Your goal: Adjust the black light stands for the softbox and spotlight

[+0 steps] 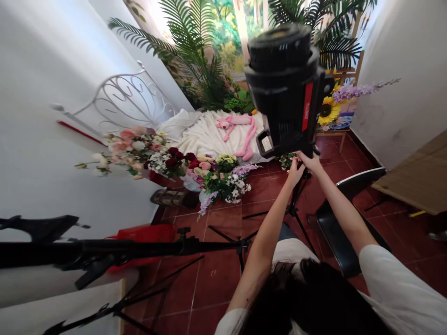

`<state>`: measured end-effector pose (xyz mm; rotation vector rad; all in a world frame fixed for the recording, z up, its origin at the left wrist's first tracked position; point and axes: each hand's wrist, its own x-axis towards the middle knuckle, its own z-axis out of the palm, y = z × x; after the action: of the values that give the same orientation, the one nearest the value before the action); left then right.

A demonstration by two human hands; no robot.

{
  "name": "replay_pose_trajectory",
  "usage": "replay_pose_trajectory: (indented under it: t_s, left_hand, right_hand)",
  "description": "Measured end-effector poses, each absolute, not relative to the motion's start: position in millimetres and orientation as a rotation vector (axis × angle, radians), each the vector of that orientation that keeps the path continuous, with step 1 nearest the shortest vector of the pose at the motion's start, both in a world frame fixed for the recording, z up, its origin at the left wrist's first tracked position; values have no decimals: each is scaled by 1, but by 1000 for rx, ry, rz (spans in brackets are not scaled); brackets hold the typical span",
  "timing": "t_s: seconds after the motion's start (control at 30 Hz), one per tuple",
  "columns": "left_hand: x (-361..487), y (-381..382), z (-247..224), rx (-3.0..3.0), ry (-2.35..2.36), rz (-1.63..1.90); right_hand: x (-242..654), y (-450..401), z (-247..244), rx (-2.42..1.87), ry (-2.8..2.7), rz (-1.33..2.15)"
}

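Studio light [284, 104]: left hand [296, 171], right hand [310, 163], grip closed around base [301, 145]; flowers [206, 173], containers unclear.

I see the left arm [267, 237] and right arm [341, 207] reach out bare from short white sleeves [386, 265], nearly straight, drawing together just beneath the lamp [286, 102]. The left hand [296, 170] and right hand [310, 163] come close together at the lamp's base, fingers [301, 155] partly hidden, so their grip is hard to judge. Dark hair [310, 298] spills between the arms, well below the lamp.
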<state>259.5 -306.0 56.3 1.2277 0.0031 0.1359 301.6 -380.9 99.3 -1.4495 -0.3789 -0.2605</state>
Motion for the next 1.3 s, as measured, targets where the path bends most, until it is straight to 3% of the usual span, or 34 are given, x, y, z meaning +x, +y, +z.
replay_pose_trajectory:
  t_s: [0.53, 0.87, 1.3]
  left_hand:
    - [252, -311, 59, 1277, -75, 195]
    - [253, -313, 48, 1240, -87, 134]
    - [252, -313, 46, 1336, -22, 188]
  right_hand:
    - [288, -378, 83, -1569, -362, -417]
    - [237, -401, 90, -1654, -305, -275]
    - [186, -437, 63, -1550, -114, -155]
